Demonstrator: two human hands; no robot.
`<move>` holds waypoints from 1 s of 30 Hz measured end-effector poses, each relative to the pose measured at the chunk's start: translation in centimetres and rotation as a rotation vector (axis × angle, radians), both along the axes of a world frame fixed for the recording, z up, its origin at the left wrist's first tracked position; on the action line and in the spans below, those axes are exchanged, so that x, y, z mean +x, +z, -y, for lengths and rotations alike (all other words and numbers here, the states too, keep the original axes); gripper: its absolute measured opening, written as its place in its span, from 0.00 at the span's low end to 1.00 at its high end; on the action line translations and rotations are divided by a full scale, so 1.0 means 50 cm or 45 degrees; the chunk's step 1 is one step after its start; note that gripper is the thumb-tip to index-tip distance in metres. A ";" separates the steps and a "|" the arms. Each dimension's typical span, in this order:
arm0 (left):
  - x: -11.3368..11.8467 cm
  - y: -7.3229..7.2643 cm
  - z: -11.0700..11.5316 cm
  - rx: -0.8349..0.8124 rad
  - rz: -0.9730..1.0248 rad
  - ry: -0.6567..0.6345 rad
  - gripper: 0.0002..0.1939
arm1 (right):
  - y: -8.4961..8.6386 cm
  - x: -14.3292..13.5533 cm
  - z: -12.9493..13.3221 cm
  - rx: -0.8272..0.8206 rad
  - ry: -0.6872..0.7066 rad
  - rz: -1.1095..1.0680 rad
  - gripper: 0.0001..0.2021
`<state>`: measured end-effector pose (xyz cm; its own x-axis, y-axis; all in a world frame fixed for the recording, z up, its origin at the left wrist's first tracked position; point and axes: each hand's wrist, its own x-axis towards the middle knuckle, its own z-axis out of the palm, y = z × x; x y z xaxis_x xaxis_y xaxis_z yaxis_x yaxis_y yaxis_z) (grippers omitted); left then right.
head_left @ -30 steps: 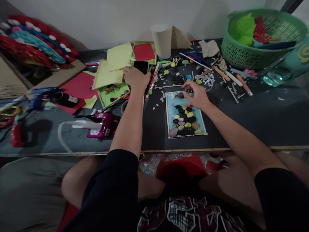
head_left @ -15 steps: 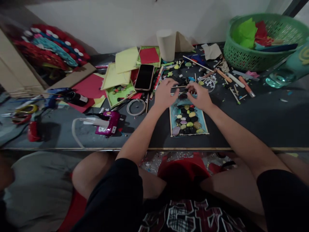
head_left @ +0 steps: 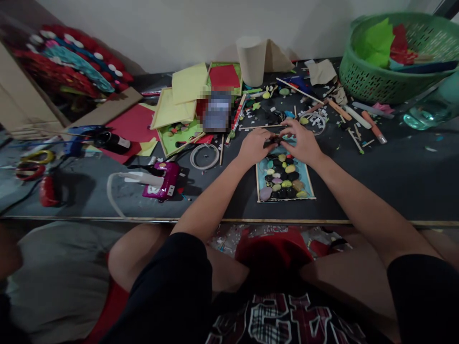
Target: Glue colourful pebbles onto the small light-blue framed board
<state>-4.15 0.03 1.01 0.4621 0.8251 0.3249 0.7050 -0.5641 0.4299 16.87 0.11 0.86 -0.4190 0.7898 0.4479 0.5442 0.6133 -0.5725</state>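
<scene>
A blue framed panel [head_left: 304,177] lies on the dark table, its lower part covered by rows of painted stones [head_left: 290,168] in black, yellow, green and purple. Over the panel's top end, my left hand [head_left: 255,147] comes in from the left and my right hand [head_left: 303,143] from the right. The fingertips of both hands meet around something small and dark [head_left: 275,140], too hidden to name. A thin wooden stick [head_left: 263,127] lies just beyond the hands.
At the back right stands a green basket [head_left: 376,81], with a clear bottle [head_left: 418,118] beside it. Paper scraps, sticks and markers litter the back. Leftward are a phone [head_left: 217,112], a clear tape ring [head_left: 204,156], a purple power socket [head_left: 163,180], scissors [head_left: 34,167] and a seated person's leg [head_left: 60,277].
Both hands have come lower and closer together over the panel's top end. The phone's screen, dark before, is now lit and blurred. The view has shifted slightly.
</scene>
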 end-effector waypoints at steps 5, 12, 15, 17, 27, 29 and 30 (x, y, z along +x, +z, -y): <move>-0.001 -0.004 -0.003 0.038 -0.006 -0.021 0.12 | 0.011 -0.004 0.007 0.011 0.001 -0.001 0.23; 0.001 -0.004 -0.001 0.045 -0.098 0.028 0.15 | 0.033 -0.020 0.017 0.044 -0.009 0.225 0.28; 0.001 -0.004 0.000 0.028 -0.130 0.049 0.15 | 0.040 -0.024 0.019 0.022 -0.022 0.324 0.27; 0.001 -0.006 -0.001 0.042 -0.127 0.040 0.15 | 0.041 -0.025 0.017 0.017 -0.027 0.343 0.27; 0.001 -0.010 -0.006 0.060 -0.094 0.046 0.13 | 0.033 -0.034 0.008 -0.007 -0.027 0.377 0.22; 0.001 -0.009 -0.005 0.055 -0.090 0.051 0.14 | 0.029 -0.037 0.008 -0.025 -0.024 0.359 0.22; 0.001 -0.008 -0.005 0.050 -0.091 0.054 0.14 | 0.027 -0.037 0.008 -0.034 -0.020 0.340 0.22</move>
<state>-4.10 0.27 0.62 0.4504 0.8316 0.3251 0.7565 -0.5488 0.3558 15.01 -0.30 2.22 -0.5073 0.8071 0.3020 0.6872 0.5903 -0.4234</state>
